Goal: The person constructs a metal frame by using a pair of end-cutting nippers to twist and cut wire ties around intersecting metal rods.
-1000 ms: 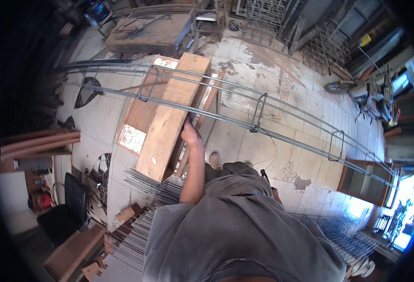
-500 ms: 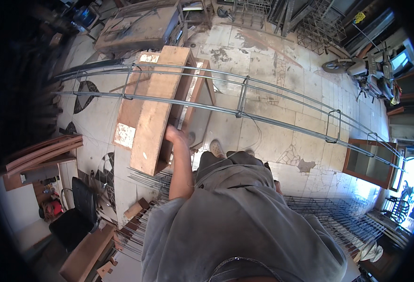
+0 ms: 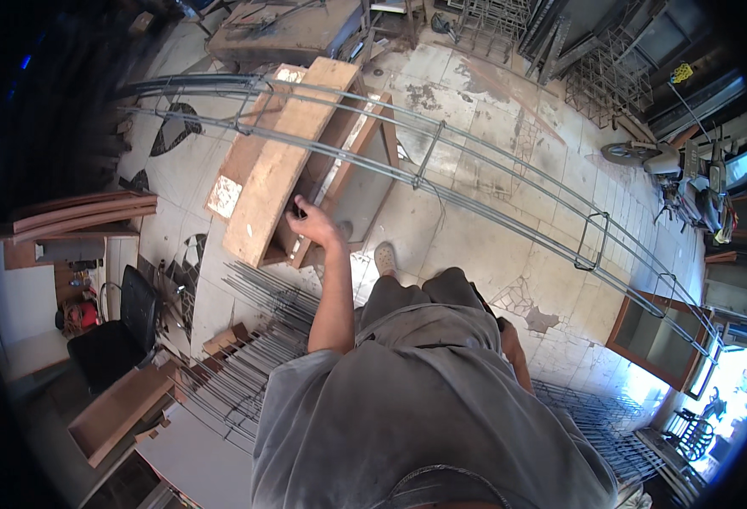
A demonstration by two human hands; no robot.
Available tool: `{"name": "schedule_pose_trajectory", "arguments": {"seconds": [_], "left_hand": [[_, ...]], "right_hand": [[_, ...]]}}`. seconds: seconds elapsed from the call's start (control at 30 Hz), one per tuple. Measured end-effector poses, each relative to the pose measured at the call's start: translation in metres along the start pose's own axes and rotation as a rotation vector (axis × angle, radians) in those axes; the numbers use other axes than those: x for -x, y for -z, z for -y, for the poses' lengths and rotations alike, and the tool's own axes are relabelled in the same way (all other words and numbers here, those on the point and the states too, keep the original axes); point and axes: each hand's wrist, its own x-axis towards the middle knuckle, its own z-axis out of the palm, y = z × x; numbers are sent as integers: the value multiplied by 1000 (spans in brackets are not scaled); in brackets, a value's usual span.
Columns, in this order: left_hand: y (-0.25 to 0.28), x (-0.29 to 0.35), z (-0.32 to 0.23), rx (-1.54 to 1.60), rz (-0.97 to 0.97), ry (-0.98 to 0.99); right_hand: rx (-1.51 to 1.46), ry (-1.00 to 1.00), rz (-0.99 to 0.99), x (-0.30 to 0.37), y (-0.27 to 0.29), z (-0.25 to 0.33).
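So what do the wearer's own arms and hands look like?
Short, loose grey sleeves on a grey shirt. The left forearm is bare, with no watch, cable or clear marking visible. No glove on the left hand; the right hand looks ungloved too, though small and partly hidden.

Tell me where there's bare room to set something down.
Bare tile shows between the pale shoe and the brown cabinet, on the near side of the steel frame. More lies past it, toward the motorbike and steel cages. Crowded: lower left, with steel rods and a black chair, and beside the left hand, near a plank.
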Motion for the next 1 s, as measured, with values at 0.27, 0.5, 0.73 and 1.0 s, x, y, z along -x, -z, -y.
{"name": "schedule_pose_trajectory", "arguments": {"seconds": [0.27, 0.5, 0.73, 1.0], "left_hand": [[56, 83, -20, 261, 342, 218], [79, 56, -36, 334, 498, 376], [22, 48, -76, 305, 1067, 346], [-7, 64, -75, 304, 1281, 322]], "right_hand": [[-339, 55, 155, 38, 54, 130], [-760, 226, 311, 107, 49, 185], [-672, 612, -190, 101, 64, 291], [879, 496, -273, 104, 141, 471]]}}
